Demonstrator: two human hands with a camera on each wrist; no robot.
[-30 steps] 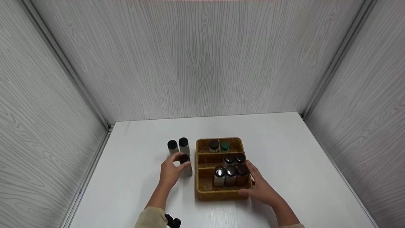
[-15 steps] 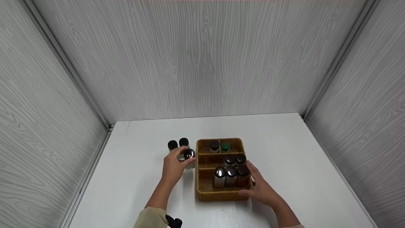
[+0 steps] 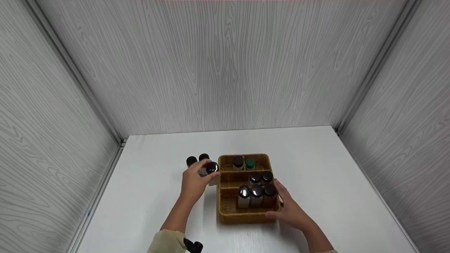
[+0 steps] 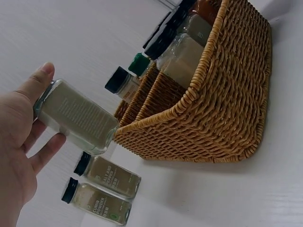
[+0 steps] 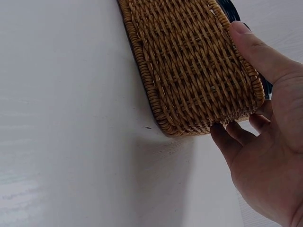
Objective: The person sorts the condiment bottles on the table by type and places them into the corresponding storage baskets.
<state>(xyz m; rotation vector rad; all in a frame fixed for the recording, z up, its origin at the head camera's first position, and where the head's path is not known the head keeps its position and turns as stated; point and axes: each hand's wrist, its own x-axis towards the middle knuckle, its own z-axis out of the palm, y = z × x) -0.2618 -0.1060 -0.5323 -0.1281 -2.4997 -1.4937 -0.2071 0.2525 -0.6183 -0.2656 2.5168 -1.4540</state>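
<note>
My left hand (image 3: 192, 181) pinches a glass spice jar (image 4: 78, 116) by its dark cap, with grey-brown powder inside. The jar is raised beside the left wall of a brown wicker basket (image 3: 246, 218), near its middle compartment. At the basket's front right corner, my right hand (image 3: 291, 211) grips it, thumb on the front wall and fingers along the right side. Inside the basket, several dark-capped jars (image 3: 256, 191) fill the right of the front compartment, and two more (image 3: 261, 176) stand in the middle one. The back compartment has a dark-capped jar (image 3: 238, 161) and a green-capped jar (image 3: 250, 163).
Behind my left hand, a salt and pepper jar (image 4: 113, 176) and a cumin powder jar (image 4: 99, 201) stand on the white table (image 3: 158, 147), left of the basket. Grey wood-grain panels (image 3: 225, 70) enclose the back and sides.
My left hand has lifted the spice jar off the table and carried it back and right, up to the basket's left rim. My right hand and the basket stay in place.
</note>
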